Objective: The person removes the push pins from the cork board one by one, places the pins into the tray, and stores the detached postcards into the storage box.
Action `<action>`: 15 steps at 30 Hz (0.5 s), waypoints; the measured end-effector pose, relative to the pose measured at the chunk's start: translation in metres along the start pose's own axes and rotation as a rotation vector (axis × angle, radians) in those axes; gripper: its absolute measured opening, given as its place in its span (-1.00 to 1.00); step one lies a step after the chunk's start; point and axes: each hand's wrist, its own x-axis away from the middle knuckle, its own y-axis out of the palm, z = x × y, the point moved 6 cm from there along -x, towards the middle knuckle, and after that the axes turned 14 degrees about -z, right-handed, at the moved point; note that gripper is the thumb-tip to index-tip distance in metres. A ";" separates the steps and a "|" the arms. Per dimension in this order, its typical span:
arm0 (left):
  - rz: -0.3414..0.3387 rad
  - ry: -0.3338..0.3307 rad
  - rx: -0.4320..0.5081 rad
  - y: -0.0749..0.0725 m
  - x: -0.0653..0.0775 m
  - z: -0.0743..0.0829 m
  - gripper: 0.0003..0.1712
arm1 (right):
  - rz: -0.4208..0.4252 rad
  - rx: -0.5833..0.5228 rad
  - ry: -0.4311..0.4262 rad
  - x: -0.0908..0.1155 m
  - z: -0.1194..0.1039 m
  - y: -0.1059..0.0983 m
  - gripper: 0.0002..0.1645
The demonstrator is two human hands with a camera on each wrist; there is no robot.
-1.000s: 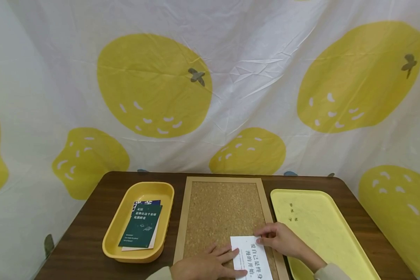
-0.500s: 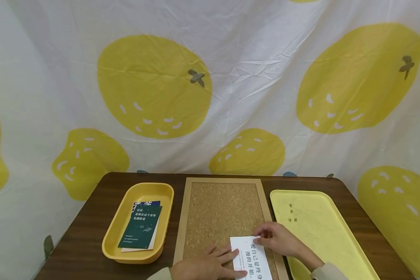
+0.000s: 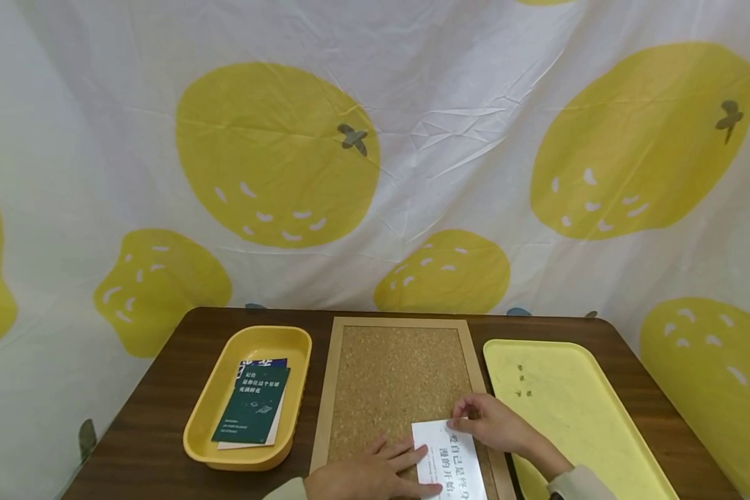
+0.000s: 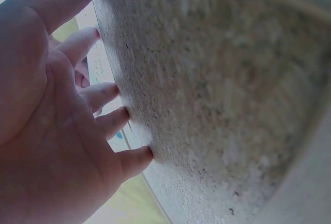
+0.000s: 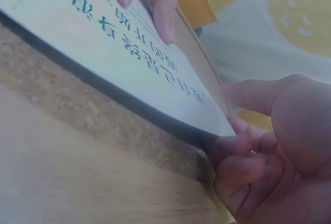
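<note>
A white card [image 3: 445, 458] printed with dark characters lies over the near right part of a framed cork board [image 3: 403, 368]. My left hand [image 3: 375, 476] has its fingers spread, with fingertips on the card's left side and the cork. In the left wrist view that left hand [image 4: 67, 115] shows all its fingers apart. My right hand [image 3: 496, 425] pinches the card's top right edge between thumb and fingers. In the right wrist view, the right hand [image 5: 279, 146] has fingertips under the card's corner, and a dark gap runs beneath the card's [image 5: 119, 53] edge.
To the left, a yellow-orange basket [image 3: 194, 437] holds several cards, a dark green card [image 3: 253, 406] on top. On the right lies a flat yellow tray [image 3: 575, 403] with several small dark bits [image 3: 521, 378]. The brown table [image 3: 144, 430] meets a lemon-print curtain [image 3: 425, 173].
My right hand has shifted slightly left and up along the card's top edge, and the card's right corner has shifted up a little. My left hand has stayed in place.
</note>
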 end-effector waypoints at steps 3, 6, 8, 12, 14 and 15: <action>0.000 0.002 0.002 0.000 0.000 0.001 -0.20 | -0.027 -0.105 -0.001 -0.001 0.002 0.002 -0.74; 0.001 0.004 0.009 0.000 0.000 0.001 -0.20 | -0.045 -0.186 0.008 -0.001 0.004 0.004 -0.75; -0.001 0.003 0.016 0.000 0.000 0.001 -0.20 | -0.050 -0.217 0.019 -0.001 0.006 0.004 -0.76; -0.002 0.008 0.018 0.000 0.000 0.000 -0.21 | -0.050 -0.251 0.039 -0.002 0.011 0.004 -0.78; -0.003 0.009 0.023 0.000 0.000 0.000 -0.21 | -0.052 -0.261 0.044 -0.003 0.013 0.004 -0.77; -0.003 0.009 0.024 0.000 0.000 0.000 -0.21 | -0.054 -0.265 0.044 -0.003 0.014 0.004 -0.76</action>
